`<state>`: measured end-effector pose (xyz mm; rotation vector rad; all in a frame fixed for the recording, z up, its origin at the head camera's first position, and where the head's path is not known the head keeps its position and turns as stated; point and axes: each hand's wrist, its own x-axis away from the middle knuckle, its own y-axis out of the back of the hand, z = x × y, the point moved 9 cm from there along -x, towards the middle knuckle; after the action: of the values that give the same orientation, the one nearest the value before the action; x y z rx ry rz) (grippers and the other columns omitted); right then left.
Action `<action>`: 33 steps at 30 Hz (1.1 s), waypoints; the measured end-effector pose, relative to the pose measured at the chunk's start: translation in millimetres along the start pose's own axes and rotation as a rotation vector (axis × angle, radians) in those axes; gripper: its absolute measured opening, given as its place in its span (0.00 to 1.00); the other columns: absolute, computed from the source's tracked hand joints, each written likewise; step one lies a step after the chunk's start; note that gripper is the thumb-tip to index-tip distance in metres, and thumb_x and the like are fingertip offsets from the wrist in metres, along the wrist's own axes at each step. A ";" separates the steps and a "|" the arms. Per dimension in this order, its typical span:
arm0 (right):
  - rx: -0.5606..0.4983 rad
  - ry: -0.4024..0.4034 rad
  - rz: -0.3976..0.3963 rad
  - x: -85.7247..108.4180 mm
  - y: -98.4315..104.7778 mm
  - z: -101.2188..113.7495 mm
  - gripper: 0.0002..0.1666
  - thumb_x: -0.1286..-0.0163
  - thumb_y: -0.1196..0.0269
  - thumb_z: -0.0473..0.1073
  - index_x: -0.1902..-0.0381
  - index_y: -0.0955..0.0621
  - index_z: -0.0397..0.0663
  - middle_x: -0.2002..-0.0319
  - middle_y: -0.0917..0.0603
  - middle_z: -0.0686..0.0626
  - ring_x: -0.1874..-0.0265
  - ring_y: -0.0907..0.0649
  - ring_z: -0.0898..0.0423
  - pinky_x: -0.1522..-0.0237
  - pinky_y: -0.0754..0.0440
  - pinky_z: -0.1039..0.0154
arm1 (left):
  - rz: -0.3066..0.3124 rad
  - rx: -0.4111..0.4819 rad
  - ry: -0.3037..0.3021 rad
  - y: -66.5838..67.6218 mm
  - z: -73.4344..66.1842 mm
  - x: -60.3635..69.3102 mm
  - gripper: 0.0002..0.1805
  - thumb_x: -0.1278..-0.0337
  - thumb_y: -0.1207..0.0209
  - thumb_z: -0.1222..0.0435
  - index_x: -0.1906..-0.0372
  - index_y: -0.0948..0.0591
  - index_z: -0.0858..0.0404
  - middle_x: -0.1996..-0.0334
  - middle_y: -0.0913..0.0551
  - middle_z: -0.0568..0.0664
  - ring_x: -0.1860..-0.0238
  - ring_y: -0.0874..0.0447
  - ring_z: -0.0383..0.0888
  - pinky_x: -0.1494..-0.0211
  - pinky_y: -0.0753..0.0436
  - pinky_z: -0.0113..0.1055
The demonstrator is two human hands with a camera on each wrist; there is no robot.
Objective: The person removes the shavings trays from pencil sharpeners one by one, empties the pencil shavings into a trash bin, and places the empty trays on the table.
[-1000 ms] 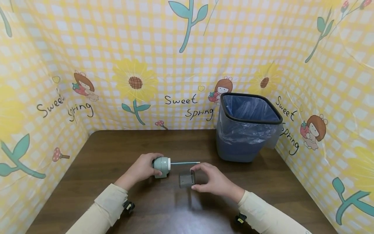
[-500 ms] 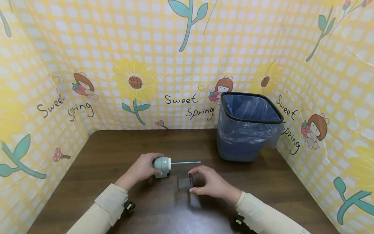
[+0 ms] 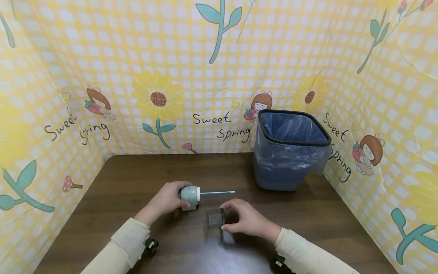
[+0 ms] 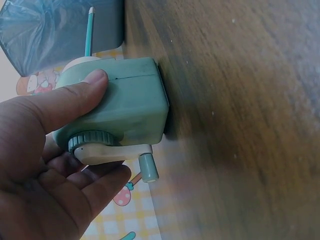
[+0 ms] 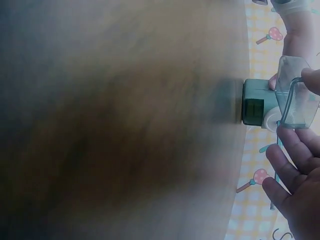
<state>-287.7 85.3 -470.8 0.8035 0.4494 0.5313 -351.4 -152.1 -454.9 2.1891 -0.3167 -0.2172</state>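
Observation:
My left hand point(image 3: 165, 199) grips a green crank pencil sharpener point(image 3: 190, 195) that stands on the table. A thin teal pencil point(image 3: 217, 193) sticks out of its white front, pointing right. In the left wrist view the crank handle point(image 4: 117, 151) shows at the sharpener's rear, between thumb and curled fingers. With thumb and fingertips my right hand point(image 3: 246, 219) pinches a see-through shavings drawer point(image 3: 214, 219) by its edge, in front of and to the right of the sharpener, apart from it. A dark square opening point(image 5: 254, 111) shows in the sharpener's lower front in the right wrist view.
A blue-grey trash bin point(image 3: 273, 177) with a clear liner stands at the back right of the brown wooden table point(image 3: 171, 243). Yellow checked cloth point(image 3: 205, 91) walls close off the back and both sides.
My right hand has moved slightly left and toward me with the shavings drawer. The left hand, sharpener and pencil have stayed in place.

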 end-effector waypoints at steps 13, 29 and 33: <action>0.046 0.005 0.020 -1.2 -5.8 -1.1 0.31 0.41 0.25 0.62 0.44 0.18 0.58 0.48 0.18 0.61 0.45 0.21 0.62 0.40 0.22 0.57 | -0.001 0.005 -0.005 -3.0 1.8 0.1 0.37 0.59 0.19 0.61 0.38 0.18 0.57 0.48 0.14 0.50 0.54 0.18 0.47 0.49 0.17 0.49; 0.100 0.012 0.066 -3.5 -15.5 -7.3 0.31 0.41 0.24 0.60 0.44 0.18 0.55 0.50 0.17 0.59 0.47 0.21 0.63 0.40 0.22 0.60 | 0.004 0.005 0.000 -1.7 4.7 -0.2 0.37 0.58 0.19 0.61 0.37 0.19 0.56 0.47 0.14 0.50 0.54 0.18 0.47 0.49 0.17 0.49; 0.125 -0.003 0.072 0.1 -17.9 -9.5 0.31 0.42 0.24 0.60 0.45 0.18 0.55 0.50 0.17 0.60 0.47 0.21 0.63 0.41 0.22 0.60 | -0.001 0.013 0.000 -3.2 3.4 0.8 0.37 0.58 0.19 0.61 0.37 0.19 0.56 0.47 0.14 0.50 0.54 0.18 0.47 0.49 0.17 0.49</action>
<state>-288.1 80.2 -490.4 0.9431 0.4555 0.5728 -351.1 -153.1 -459.6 2.2019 -0.3176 -0.2163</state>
